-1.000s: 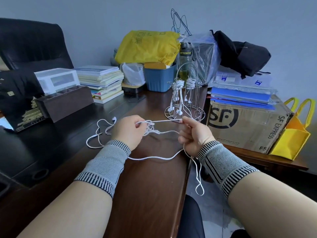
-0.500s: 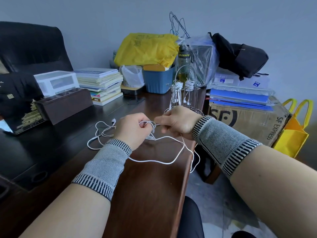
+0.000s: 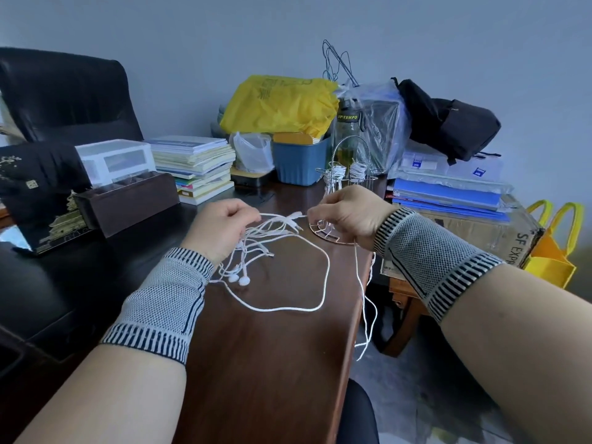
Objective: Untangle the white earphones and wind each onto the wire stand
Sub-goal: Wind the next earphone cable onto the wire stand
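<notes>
Hands (image 3: 288,219) apparently on sideways-stretched earphones (image 3: 282,219)

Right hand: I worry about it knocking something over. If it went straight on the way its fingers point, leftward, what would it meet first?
Likely the tangled white earphones that the right hand pinches, then the left hand. The wire stand sits behind it, though depth is unclear.

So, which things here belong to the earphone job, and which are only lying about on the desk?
Belong to the job:
- tangled white earphones, held between both hands
- wire stand, some earphones already wound on it
- left hand
- right hand

Only lying about:
- stack of books
- blue bin
- yellow bag
- cardboard box
</notes>
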A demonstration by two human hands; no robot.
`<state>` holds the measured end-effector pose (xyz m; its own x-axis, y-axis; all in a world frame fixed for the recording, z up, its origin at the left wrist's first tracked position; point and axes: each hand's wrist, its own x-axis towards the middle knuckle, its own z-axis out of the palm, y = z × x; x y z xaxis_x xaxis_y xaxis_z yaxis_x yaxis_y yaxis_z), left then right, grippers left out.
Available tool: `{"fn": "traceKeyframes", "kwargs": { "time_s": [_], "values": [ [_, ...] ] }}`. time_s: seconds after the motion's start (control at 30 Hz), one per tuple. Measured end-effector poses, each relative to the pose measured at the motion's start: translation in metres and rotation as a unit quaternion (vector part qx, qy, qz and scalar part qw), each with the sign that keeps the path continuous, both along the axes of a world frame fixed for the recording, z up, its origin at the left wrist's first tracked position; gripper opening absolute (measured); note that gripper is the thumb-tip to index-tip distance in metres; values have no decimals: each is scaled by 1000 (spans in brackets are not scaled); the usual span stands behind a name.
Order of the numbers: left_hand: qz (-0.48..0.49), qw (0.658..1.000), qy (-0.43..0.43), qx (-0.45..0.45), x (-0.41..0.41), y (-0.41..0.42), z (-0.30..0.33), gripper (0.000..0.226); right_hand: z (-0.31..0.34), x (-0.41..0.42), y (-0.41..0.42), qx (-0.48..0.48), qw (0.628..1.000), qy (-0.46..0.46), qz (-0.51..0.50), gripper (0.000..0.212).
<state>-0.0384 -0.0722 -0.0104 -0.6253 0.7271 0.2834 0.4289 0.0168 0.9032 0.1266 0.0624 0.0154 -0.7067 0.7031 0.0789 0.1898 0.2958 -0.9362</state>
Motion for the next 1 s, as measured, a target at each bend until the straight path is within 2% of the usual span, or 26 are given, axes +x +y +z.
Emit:
{"fn": "traceKeyframes", "kwargs": {
  "time_s": [0.1,0.27,0.4,0.5,0.57,0.6,0.67,0.73,0.8,0.87,1.0],
  "values": [
    [87,996,18,-6,0,1,2,20,-7,0,5,15,996,45,-72,20],
    [219,976,-15,0,-27,-3,-2,29,-12,7,13,-93,980,135,-116,25],
    [263,963,0,-50,-38,-2,-12,34,-16,13,20,-80,978,122,-147,28],
    [235,962,60,-125,-27,0,-14,34,-18,10,16,-107,979,127,-118,24],
    [222,958,86,-161,-13,5,-13,16,-18,7,10,-114,982,121,-94,19],
    [222,956,93,-167,-7,7,-11,18,-18,5,7,-116,983,118,-83,16],
    [211,957,144,-135,7,9,-7,41,-15,2,2,-131,982,121,-56,10],
    [145,969,190,-67,20,12,0,38,-13,1,-1,-150,979,133,-21,9],
    [21,987,151,-41,33,13,3,33,-10,0,-5,-168,975,145,7,13],
    [-65,988,123,-64,39,15,-2,26,-8,1,-8,-181,972,150,25,17],
    [-72,990,98,-72,37,17,-9,12,-12,4,-2,-190,968,162,1,16]
  ]
}}
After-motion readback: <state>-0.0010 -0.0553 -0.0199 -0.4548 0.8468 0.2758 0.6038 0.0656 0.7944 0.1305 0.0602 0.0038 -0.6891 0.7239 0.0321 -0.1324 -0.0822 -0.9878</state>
